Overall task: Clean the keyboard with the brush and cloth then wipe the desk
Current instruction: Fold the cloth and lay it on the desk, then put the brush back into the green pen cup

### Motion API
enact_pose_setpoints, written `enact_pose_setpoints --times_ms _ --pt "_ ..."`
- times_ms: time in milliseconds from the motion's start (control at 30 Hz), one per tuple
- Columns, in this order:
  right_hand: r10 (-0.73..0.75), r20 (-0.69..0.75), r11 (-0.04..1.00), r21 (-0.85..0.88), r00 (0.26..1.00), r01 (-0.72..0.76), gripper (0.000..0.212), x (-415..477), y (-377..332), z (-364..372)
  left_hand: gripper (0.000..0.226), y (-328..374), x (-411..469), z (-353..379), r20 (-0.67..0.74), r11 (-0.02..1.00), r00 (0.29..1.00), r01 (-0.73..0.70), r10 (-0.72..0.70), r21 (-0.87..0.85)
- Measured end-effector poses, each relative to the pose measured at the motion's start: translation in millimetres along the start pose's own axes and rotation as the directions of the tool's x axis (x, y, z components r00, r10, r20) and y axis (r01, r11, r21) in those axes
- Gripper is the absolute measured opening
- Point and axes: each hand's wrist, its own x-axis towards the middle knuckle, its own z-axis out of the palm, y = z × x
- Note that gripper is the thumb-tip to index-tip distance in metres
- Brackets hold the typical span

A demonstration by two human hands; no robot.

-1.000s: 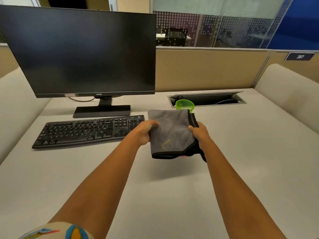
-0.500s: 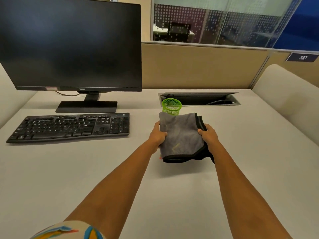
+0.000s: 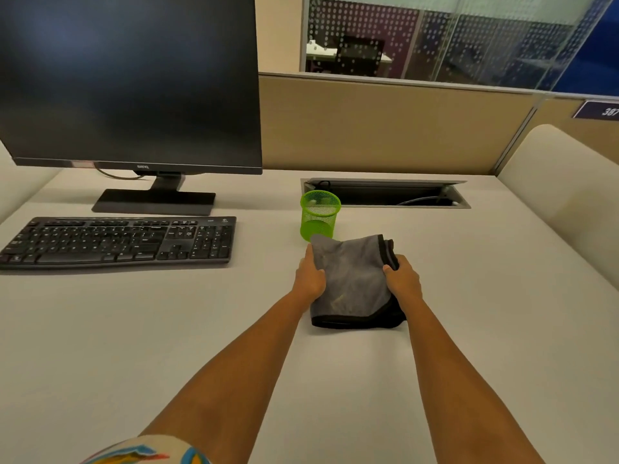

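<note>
A folded grey cloth (image 3: 351, 279) with a black border is in the middle of the white desk (image 3: 134, 329), its lower edge down on the surface. My left hand (image 3: 310, 279) grips the cloth's left edge and my right hand (image 3: 403, 281) grips its right edge. The black keyboard (image 3: 117, 241) lies flat to the left, apart from both hands. No brush shows in this view.
A green mesh cup (image 3: 319, 216) stands just behind the cloth. A black monitor (image 3: 130, 82) on its stand fills the back left. An open cable tray (image 3: 385, 193) is set into the desk at the back, with beige partition walls (image 3: 385, 128) behind and cushioned panels at the sides.
Both hands have lowered the cloth toward the desk and a little to the right. My view has shifted right, so the keyboard and monitor sit further left.
</note>
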Motion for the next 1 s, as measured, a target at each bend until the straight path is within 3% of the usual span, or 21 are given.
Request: enact_pose_setpoints --times_ms 133,267,333,367,433,533,600,667,800,1000 --pt "-0.067 -0.099 0.983 -0.177 0.993 0.049 0.038 -1.4 3.2 5.8 0.066 -7.1 2.3 6.3 -0.003 0.986 0.995 -0.099 0.100 0.132" --pt "-0.274 -0.237 0.877 -0.460 0.932 0.141 0.045 -3.8 0.5 15.0 0.050 -8.3 -2.4 14.4 -0.153 0.977 0.967 -0.190 0.203 0.094" --pt "-0.396 -0.176 0.805 -0.539 0.901 0.248 0.046 -2.7 -0.7 19.6 0.050 -14.8 1.1 17.7 -0.151 0.969 0.963 -0.201 0.222 0.145" --pt "-0.425 -0.131 0.785 -0.545 0.896 0.293 0.046 -2.3 -1.0 22.3 0.050 -18.0 2.1 18.3 -0.091 0.948 0.970 -0.198 0.227 0.249" --pt "-0.442 -0.044 0.739 -0.584 0.896 0.336 0.044 -2.5 0.8 28.7 0.051 -26.0 3.8 19.0 0.010 0.865 0.971 -0.217 0.238 0.452" --pt "-0.408 0.073 0.659 -0.666 0.910 0.349 0.046 -1.1 6.2 36.9 0.054 -34.2 3.6 18.3 0.097 0.753 0.959 -0.271 0.267 0.599" --pt "-0.387 0.079 0.667 -0.663 0.918 0.339 0.046 -0.6 5.7 37.5 0.056 -33.9 3.1 14.0 0.158 0.672 0.944 -0.318 0.290 0.668" --pt "-0.400 0.012 0.738 -0.589 0.916 0.330 0.043 -3.3 0.0 37.3 0.055 -33.1 2.7 8.6 0.176 0.607 0.930 -0.345 0.322 0.716" --pt "-0.450 -0.155 0.866 -0.318 0.879 0.387 0.033 -24.6 -27.8 46.8 0.052 -43.6 2.6 -11.1 0.115 0.598 0.915 -0.344 0.387 0.724" --pt "-0.406 -0.037 0.896 -0.213 0.913 0.390 0.022 -59.4 -67.7 83.3 0.080 -72.9 -2.5 -49.3 0.030 0.527 0.911 -0.264 0.411 0.808"
